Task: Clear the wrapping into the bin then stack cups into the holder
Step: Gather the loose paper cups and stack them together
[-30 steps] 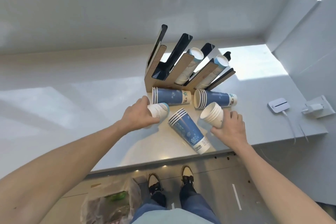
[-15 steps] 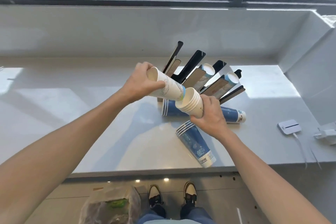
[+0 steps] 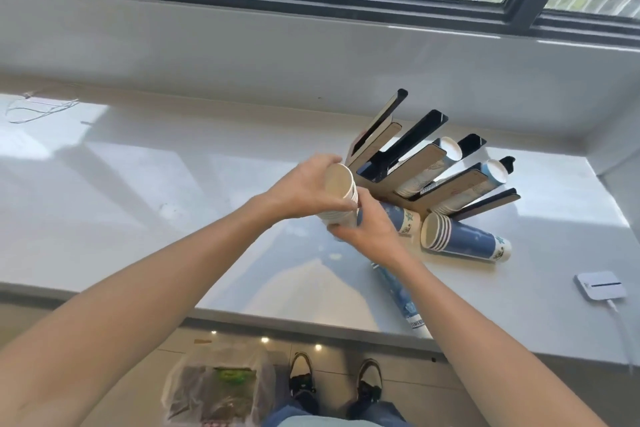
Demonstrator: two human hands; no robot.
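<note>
We hold the nested stack of white paper cups [image 3: 341, 199] clamped between left hand [image 3: 304, 189] and right hand [image 3: 372, 232]; its long axis slants toward the slotted cardboard-and-black cup holder [image 3: 408, 163], just beyond the grip.

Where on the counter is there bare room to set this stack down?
Free: the wide stretch of counter left of both hands, from the front edge back to the wall, bare except for thin wires at the far left corner. Crowded: right of the hands, where the cup holder, lying cup stacks and a white device sit close together.
</note>
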